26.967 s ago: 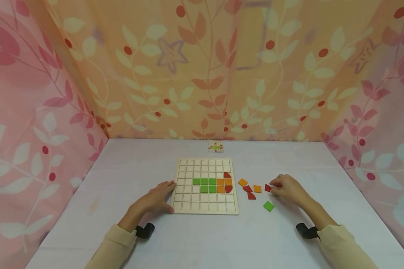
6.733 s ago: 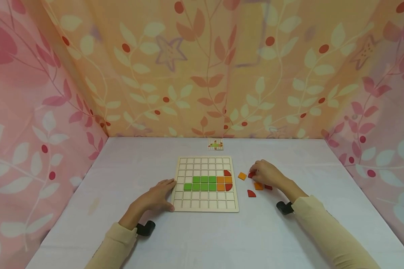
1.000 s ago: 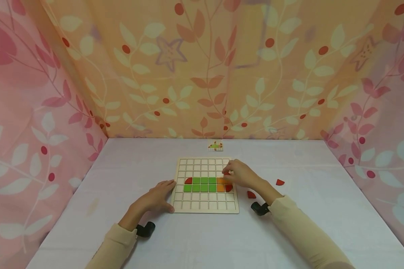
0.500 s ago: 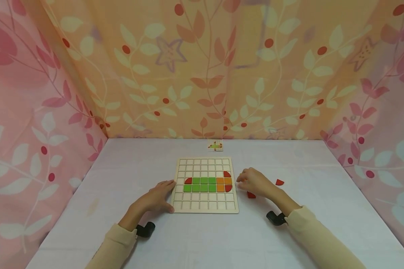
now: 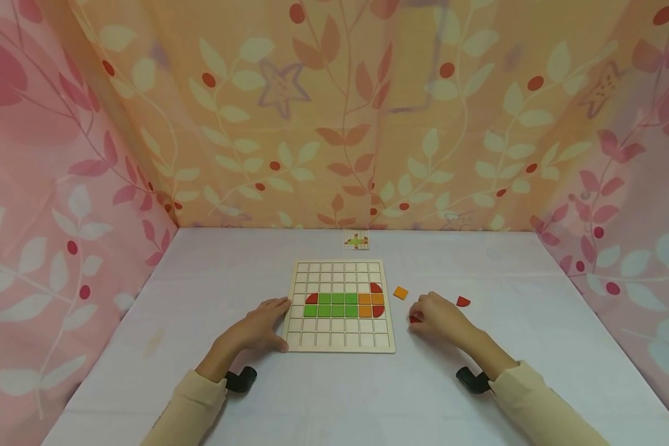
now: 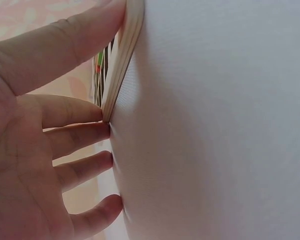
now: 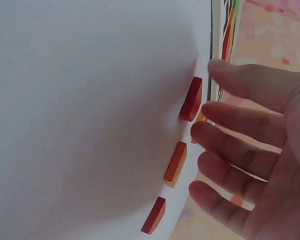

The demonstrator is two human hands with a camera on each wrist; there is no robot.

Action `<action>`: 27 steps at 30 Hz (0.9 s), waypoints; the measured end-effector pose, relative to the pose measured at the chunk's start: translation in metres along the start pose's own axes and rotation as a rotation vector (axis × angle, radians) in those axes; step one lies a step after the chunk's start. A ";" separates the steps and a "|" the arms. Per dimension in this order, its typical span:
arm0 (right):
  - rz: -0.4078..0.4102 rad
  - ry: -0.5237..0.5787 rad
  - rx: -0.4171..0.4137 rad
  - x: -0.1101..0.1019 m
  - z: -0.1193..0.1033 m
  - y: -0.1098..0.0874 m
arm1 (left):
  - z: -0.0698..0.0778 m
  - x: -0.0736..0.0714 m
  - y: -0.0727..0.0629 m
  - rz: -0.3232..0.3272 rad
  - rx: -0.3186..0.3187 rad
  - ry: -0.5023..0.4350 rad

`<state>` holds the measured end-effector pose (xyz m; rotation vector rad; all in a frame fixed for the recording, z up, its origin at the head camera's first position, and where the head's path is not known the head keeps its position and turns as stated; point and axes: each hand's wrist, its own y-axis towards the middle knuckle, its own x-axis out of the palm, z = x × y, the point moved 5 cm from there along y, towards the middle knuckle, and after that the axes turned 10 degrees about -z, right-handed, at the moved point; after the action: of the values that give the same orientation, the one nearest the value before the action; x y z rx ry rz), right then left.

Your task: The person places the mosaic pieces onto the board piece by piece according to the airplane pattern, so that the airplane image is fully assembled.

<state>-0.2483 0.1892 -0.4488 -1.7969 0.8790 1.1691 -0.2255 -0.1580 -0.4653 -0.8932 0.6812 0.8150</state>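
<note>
A wooden grid board [image 5: 340,349] lies mid-table, bearing green squares [image 5: 338,305], orange squares [image 5: 365,305] and red quarter-circle tiles. My left hand [image 5: 256,325] rests against the board's left edge, fingers spread and nearly straight; thumb and fingertips meet the edge in the left wrist view. Right of the board, my right hand [image 5: 440,319] reaches down over a loose red quarter-circle tile [image 5: 414,319]. In the right wrist view that red tile [image 7: 191,100] stands free of the parted fingers. An orange tile [image 7: 176,165] farther along is covered by the hand in the head view.
A loose orange square [image 5: 400,292] lies beside the board's right edge. Another red quarter-circle tile [image 5: 463,301] sits farther right. Behind the board is a small pattern card [image 5: 356,240]. Floral curtains [image 5: 334,124] enclose the table at the back and sides.
My right hand has gone from the board's upper right, past the loose orange square, to the red tile. Over the longer span, green squares and a red quarter-circle joined the board's left part.
</note>
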 end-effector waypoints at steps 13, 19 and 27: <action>0.025 -0.017 0.037 0.007 0.001 -0.002 | 0.001 -0.001 -0.001 -0.003 -0.001 -0.001; 0.000 0.015 0.040 0.008 0.001 -0.001 | 0.001 -0.001 -0.001 0.000 0.000 -0.012; -0.006 0.025 0.013 0.004 -0.001 -0.002 | 0.001 0.000 -0.001 0.004 -0.002 -0.015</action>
<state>-0.2447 0.1883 -0.4523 -1.8060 0.8936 1.1370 -0.2249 -0.1572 -0.4643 -0.8874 0.6697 0.8255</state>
